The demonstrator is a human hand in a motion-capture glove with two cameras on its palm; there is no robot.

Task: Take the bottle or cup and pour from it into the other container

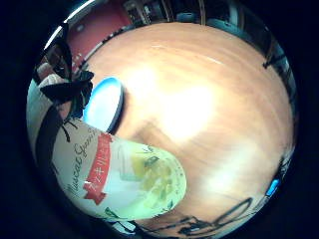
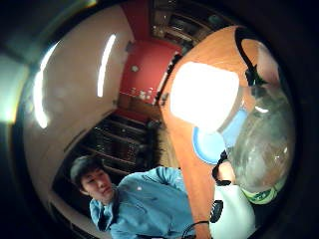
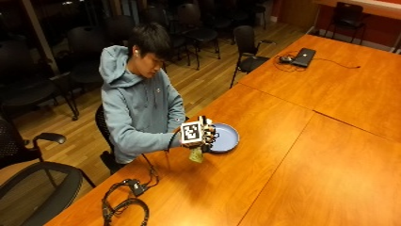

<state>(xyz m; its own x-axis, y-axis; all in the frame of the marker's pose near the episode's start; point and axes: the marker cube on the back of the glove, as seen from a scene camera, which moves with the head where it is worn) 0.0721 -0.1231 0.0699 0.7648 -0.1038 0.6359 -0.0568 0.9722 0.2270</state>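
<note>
In the outside view my gloved right hand [image 3: 199,135] grips a small clear bottle [image 3: 196,155] near the table's near edge, just left of a blue plate [image 3: 225,138]. The bottle hangs below the hand, and I cannot tell whether its lower end touches the wood. In the little finger side palm view the bottle [image 1: 119,174] fills the space by the palm; it has a pale label with a red band and yellowish liquid inside. The blue plate [image 1: 104,104] lies on the table just behind it. The thumb side view shows the bottle's clear body [image 2: 264,144] over the plate [image 2: 209,145].
The long wooden table [image 3: 300,155] stretches right and back. A coil of black cable [image 3: 125,205] lies at its near left end, and a laptop [image 3: 304,56] sits far back. Office chairs [image 3: 37,183] stand around the seated person.
</note>
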